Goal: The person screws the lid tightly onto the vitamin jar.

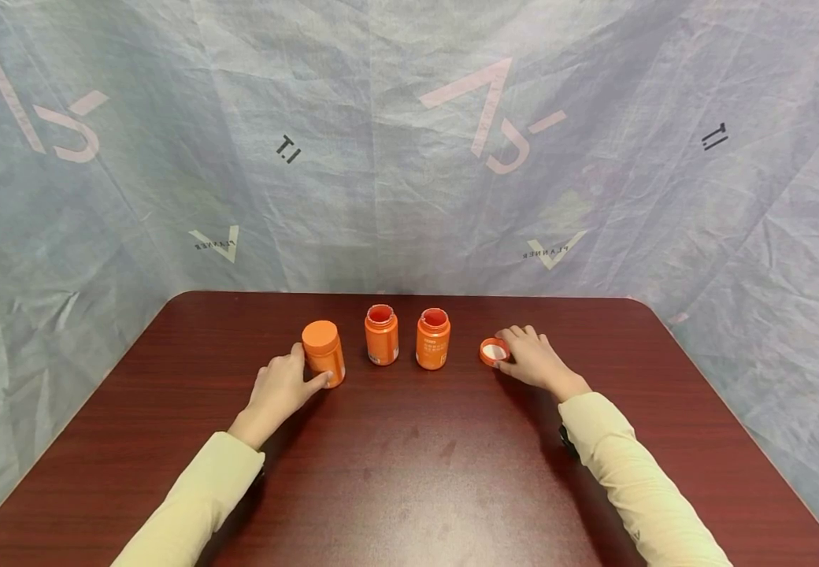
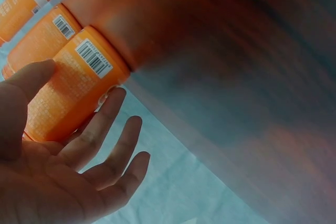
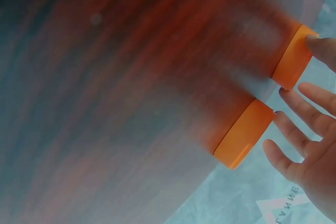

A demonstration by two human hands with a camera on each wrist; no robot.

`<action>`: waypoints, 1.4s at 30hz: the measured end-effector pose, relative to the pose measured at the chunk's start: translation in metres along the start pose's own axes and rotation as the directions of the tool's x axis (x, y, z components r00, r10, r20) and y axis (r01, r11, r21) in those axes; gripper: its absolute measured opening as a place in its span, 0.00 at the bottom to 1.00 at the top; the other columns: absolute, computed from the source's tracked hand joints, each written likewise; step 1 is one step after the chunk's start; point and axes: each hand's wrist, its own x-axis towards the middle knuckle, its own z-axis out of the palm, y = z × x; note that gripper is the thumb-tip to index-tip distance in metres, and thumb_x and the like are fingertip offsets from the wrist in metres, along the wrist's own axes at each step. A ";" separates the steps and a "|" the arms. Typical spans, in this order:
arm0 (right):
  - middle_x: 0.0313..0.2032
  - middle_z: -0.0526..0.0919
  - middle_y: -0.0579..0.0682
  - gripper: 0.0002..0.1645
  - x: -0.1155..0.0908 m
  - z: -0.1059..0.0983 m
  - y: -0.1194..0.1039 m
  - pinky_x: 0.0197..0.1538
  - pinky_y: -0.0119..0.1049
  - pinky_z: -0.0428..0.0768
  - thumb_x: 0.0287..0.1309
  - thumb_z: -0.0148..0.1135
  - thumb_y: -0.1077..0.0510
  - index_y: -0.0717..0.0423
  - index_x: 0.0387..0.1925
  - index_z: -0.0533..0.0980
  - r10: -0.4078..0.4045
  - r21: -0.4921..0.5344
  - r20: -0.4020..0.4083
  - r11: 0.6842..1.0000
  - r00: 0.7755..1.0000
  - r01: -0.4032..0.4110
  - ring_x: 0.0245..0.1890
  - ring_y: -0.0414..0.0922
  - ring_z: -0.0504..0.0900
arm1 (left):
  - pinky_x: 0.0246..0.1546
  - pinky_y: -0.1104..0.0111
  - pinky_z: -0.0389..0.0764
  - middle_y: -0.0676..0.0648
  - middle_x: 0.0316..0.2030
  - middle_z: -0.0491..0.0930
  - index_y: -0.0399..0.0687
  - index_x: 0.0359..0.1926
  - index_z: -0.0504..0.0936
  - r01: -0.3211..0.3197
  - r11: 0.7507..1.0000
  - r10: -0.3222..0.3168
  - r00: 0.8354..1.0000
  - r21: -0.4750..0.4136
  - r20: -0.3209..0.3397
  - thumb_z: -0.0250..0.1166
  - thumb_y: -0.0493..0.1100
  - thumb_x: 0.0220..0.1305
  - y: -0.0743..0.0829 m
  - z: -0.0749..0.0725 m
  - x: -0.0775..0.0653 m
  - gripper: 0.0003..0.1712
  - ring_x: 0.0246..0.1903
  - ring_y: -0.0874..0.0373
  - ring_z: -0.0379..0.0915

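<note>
In the head view an orange bottle with its lid on (image 1: pixel 324 354) stands at the left of the row. My left hand (image 1: pixel 280 391) holds it, thumb on the near side and fingers round the left; its other fingers spread loose beside the bottle (image 2: pixel 76 85) in the left wrist view. On the right, an orange cap (image 1: pixel 494 353) lies with its white inside up. My right hand (image 1: pixel 533 358) pinches this cap (image 3: pixel 294 59) between thumb and fingers. A second orange cap (image 3: pixel 244 135) sits near the other fingertips; the hand hides it in the head view.
Two lidless orange bottles, one left (image 1: pixel 382 339) and one right (image 1: pixel 432 342), stand upright between my hands. Everything is on a dark red-brown wooden table (image 1: pixel 409 480). A pale grey printed cloth (image 1: pixel 395 157) hangs behind the table and along its sides.
</note>
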 end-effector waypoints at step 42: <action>0.45 0.79 0.56 0.31 -0.002 -0.007 -0.001 0.43 0.49 0.65 0.44 0.68 0.48 0.59 0.49 0.72 0.033 0.037 -0.014 0.999 0.999 -0.032 0.46 0.55 0.68 | 0.31 0.49 0.73 0.37 0.29 0.78 0.32 0.41 0.69 -0.014 0.999 0.020 0.986 0.037 -0.167 0.65 0.58 0.53 -0.006 -0.009 0.008 0.32 0.27 0.41 0.74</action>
